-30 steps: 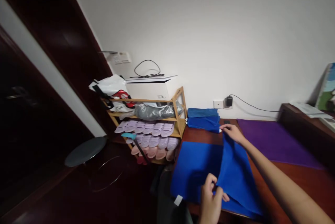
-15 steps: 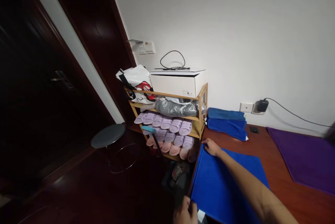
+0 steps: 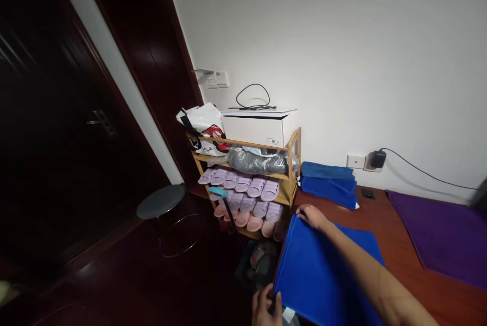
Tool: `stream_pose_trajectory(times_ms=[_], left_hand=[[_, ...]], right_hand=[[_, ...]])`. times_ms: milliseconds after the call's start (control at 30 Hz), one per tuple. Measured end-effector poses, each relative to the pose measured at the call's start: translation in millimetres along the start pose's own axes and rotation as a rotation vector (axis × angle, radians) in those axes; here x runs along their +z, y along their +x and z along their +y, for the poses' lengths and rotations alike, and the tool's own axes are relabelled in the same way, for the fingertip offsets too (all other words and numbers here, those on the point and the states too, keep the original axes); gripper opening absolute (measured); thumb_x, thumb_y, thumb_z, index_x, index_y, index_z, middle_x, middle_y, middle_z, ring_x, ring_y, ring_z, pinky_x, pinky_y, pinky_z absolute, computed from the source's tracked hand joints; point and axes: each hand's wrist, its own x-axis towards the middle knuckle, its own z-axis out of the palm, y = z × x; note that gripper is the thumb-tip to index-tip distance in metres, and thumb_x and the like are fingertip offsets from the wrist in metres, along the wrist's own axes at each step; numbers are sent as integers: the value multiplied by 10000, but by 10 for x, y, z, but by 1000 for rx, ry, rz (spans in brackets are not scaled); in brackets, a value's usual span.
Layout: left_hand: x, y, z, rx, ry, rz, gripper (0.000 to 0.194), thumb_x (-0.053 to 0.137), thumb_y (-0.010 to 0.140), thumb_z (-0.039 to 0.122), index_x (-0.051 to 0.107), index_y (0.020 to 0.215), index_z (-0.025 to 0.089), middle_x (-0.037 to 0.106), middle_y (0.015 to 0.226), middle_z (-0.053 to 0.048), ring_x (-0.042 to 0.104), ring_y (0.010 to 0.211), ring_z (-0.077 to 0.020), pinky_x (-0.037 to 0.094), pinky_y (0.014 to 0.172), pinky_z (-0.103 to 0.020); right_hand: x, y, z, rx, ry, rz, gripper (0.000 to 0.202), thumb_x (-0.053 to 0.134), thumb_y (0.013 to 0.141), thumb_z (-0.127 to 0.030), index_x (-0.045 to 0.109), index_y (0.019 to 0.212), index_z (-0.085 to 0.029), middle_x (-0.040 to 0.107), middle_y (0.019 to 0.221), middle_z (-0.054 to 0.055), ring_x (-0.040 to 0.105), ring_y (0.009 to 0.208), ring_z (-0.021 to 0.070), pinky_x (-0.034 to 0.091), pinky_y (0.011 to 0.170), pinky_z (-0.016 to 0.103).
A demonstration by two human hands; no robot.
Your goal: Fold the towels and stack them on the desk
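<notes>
Since a second ago the raised flap of the blue towel [image 3: 323,275] has come down flat, and the right hand [image 3: 310,216] has shifted from the folded stack to the towel's far left corner. That hand rests on the corner with fingers curled over the edge, seemingly pinching the cloth, though the grip itself is hard to make out at this angle. At the bottom edge of the view the left hand [image 3: 266,308] closes on the near left corner, thumb and fingers together on the fabric beside a small white label [image 3: 288,314]. This towel lies spread on the reddish wooden table [image 3: 380,214], its left edge along the table's side. Behind it a stack of folded blue towels [image 3: 329,184] sits near the wall, and a purple cloth [image 3: 441,229] lies to the right. Left of the table stands a bamboo shoe rack [image 3: 292,173] full of lilac slippers [image 3: 243,184].
</notes>
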Motion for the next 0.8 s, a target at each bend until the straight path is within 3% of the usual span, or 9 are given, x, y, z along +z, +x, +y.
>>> stream_pose_trajectory(times_ms=[200, 300, 400, 500, 633, 800], left_hand=[[-180, 117, 172, 5, -45, -160, 523, 577, 770, 715, 781, 824, 236, 741, 979, -116, 738, 788, -298, 632, 762, -447], [-256, 153, 356, 83, -35, -180, 486, 572, 794, 688, 769, 854, 248, 778, 944, -109, 747, 906, -340, 608, 868, -489], [-307, 245, 638, 75, -107, -223, 471, 589, 806, 675, 743, 899, 239, 790, 875, -91, 763, 862, -324, 618, 809, -454], [-368, 459, 1074, 99, -234, -193, 464, 649, 781, 664, 713, 898, 219, 786, 876, -85, 764, 862, -297, 620, 797, -412], [-469, 821, 1839, 237, -367, -197, 384, 710, 786, 590, 697, 853, 212, 764, 848, -59, 742, 846, -260, 610, 795, -378], [-597, 1038, 2728, 449, -545, -277, 264, 756, 760, 461, 674, 809, 215, 752, 860, -53, 728, 876, -238, 594, 846, -364]], right_hand=[[-832, -462, -225, -53, 112, 82, 236, 630, 922, -433, 702, 963, -213, 756, 948, 66, 671, 856, 200, 494, 798, 301], [-1225, -781, -325, -69, 148, 101, 308, 650, 898, -519, 707, 938, -219, 743, 880, 39, 643, 782, 180, 482, 732, 286], [-1575, -1117, -416, -85, 189, 153, 357, 653, 884, -574, 712, 915, -223, 732, 878, 27, 633, 795, 175, 478, 747, 289], [-1924, -1466, -479, -65, 274, 267, 402, 689, 848, -609, 719, 911, -213, 707, 843, 17, 615, 773, 164, 477, 726, 289], [-2368, -1972, -543, 19, 352, 421, 469, 728, 796, -651, 725, 923, -199, 682, 791, 9, 586, 703, 149, 476, 653, 283], [-2730, -2595, -712, 53, 412, 615, 517, 771, 749, -683, 701, 874, -186, 706, 841, 52, 620, 767, 176, 519, 696, 306]])
